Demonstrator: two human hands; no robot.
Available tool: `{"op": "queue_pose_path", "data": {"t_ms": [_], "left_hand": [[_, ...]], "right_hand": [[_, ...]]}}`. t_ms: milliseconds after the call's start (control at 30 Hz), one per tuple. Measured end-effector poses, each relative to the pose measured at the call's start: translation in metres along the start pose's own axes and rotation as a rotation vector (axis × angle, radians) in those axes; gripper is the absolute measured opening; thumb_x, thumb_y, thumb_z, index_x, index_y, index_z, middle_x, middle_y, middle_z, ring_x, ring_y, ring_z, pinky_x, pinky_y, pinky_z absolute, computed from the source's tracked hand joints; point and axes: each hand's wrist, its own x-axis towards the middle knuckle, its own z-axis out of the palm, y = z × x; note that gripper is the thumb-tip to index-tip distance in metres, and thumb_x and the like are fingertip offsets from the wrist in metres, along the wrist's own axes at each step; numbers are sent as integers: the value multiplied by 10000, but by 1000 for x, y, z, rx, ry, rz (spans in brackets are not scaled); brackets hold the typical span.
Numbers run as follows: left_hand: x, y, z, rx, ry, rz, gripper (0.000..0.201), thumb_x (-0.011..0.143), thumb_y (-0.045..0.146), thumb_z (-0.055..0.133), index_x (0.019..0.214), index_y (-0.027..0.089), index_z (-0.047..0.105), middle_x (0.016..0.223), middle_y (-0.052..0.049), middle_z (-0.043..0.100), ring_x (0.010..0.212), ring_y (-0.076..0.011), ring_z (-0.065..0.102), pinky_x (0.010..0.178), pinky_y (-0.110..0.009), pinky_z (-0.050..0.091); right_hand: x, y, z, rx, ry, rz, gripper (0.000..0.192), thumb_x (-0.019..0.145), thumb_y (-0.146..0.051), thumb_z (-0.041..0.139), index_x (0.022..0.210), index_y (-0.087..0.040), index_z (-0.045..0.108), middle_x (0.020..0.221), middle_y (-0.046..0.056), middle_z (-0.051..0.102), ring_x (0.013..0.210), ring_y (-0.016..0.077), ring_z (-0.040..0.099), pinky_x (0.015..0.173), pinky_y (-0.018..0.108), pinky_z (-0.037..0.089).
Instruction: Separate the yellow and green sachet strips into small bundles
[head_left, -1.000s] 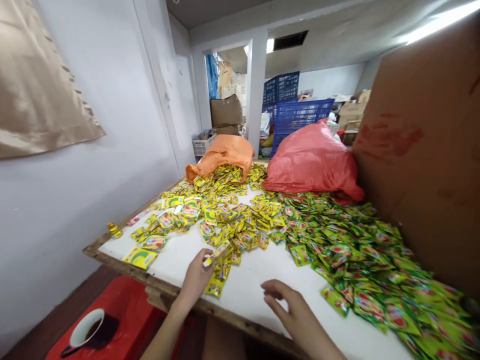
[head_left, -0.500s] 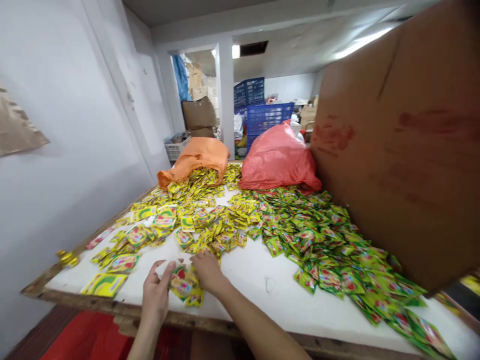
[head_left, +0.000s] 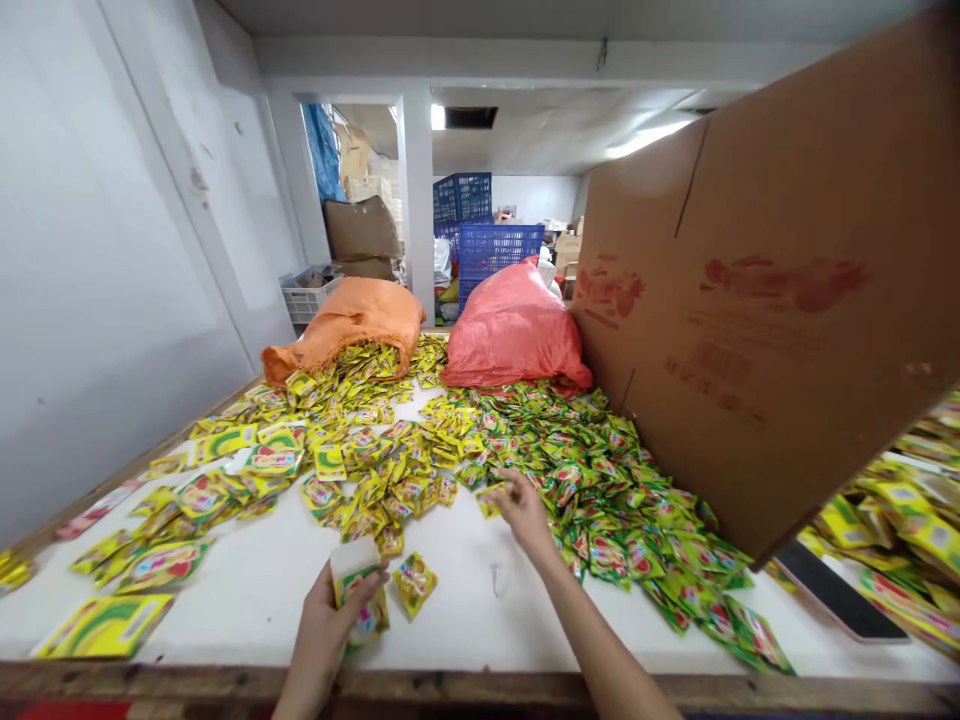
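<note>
The left hand [head_left: 330,625] grips a small stack of sachets [head_left: 356,590] at the tabletop's [head_left: 247,590] near edge. The right hand [head_left: 525,510], at its two o'clock, pinches one yellow sachet [head_left: 491,497] with closed fingers, beside the green heap [head_left: 622,490].

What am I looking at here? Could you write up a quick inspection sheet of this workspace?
Surface: white tabletop with a worn wooden front edge.
Job's things: left hand grips a small stack of sachets; right hand pinches a yellow sachet at the pile's edge.
Clutter: yellow sachet heap, green sachet heap, one loose sachet, orange sack, red sack, big cardboard box.
Hands: both bare.
Cables: nothing seen.
Surroundings: white wall, blue crates behind.
</note>
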Motion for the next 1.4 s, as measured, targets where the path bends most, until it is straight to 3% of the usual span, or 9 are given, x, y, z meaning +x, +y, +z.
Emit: {"op": "queue_pose_path", "data": {"t_ms": [100, 200, 300, 467, 733, 833, 1000, 1200, 1400], "left_hand": [[-6, -3, 35, -88, -40, -13, 470, 536, 367, 756, 912, 152, 571, 785, -59, 720, 732, -235, 667, 656, -325, 529], [-12, -13, 69, -90, -114, 7, 430, 533, 393, 747, 843, 130, 605, 769, -88, 717, 695, -234, 661, 636, -321, 518], [-13, -26, 86, -97, -192, -10, 425, 532, 377, 756, 838, 115, 621, 765, -104, 716, 699, -228, 650, 639, -308, 503], [-10, -34, 87, -99, -277, -76, 470, 494, 367, 786, 855, 100, 647, 753, -95, 708, 689, -215, 634, 642, -299, 483], [-8, -39, 93, -145, -200, -91, 456, 514, 380, 777, 852, 117, 620, 780, -82, 695, 677, -200, 625, 635, -296, 482], [-3, -44, 95, -154, -246, -91, 484, 519, 395, 771, 884, 118, 615, 809, -88, 693, 717, -211, 628, 668, -306, 478], [0, -44, 94, -132, -330, -126, 495, 523, 405, 767, 900, 116, 629, 779, -86, 695, 705, -219, 632, 657, -302, 470], [-6, -39, 93, -153, -358, -157, 501, 523, 411, 767, 902, 113, 631, 808, -100, 698, 754, -240, 640, 701, -324, 476], [-17, -26, 97, -211, -375, -178, 460, 572, 429, 733, 903, 133, 616, 814, -98, 700, 769, -243, 648, 702, -333, 483]], "right_hand": [[11, 32, -20, -70, 89, 102, 352, 732, -315, 507, 1011, -105, 547, 581, -17, 534, 549, 163, 527, 522, 258, 418], [8, 41, -13, -180, 112, 160, 307, 674, -295, 576, 933, -130, 589, 691, 49, 592, 717, 223, 563, 649, 311, 422], [3, 37, 1, -272, 103, 206, 265, 648, -280, 609, 874, -142, 617, 918, 132, 590, 953, 289, 506, 806, 358, 361], [-1, 30, 9, -319, -37, 232, 210, 645, -290, 622, 823, -178, 617, 988, 104, 583, 1001, 287, 475, 839, 362, 306], [-17, 13, 9, -232, -328, 178, 117, 620, -276, 646, 671, -196, 577, 650, -37, 627, 681, 149, 555, 729, 267, 315], [-26, 9, 4, -187, -388, 156, 108, 600, -224, 648, 672, -198, 571, 638, -49, 619, 640, 134, 545, 688, 242, 321], [-35, 7, 2, -115, -376, 140, 266, 551, -155, 655, 799, -217, 580, 678, -34, 586, 742, 176, 534, 734, 283, 326], [-52, 2, 3, 111, -365, 83, 139, 641, -220, 592, 758, -196, 522, 800, 7, 586, 798, 187, 545, 693, 275, 399], [-63, -12, -9, 616, -211, 181, 311, 760, -468, 512, 927, -210, 465, 777, 9, 594, 693, 175, 561, 631, 280, 444]]}}
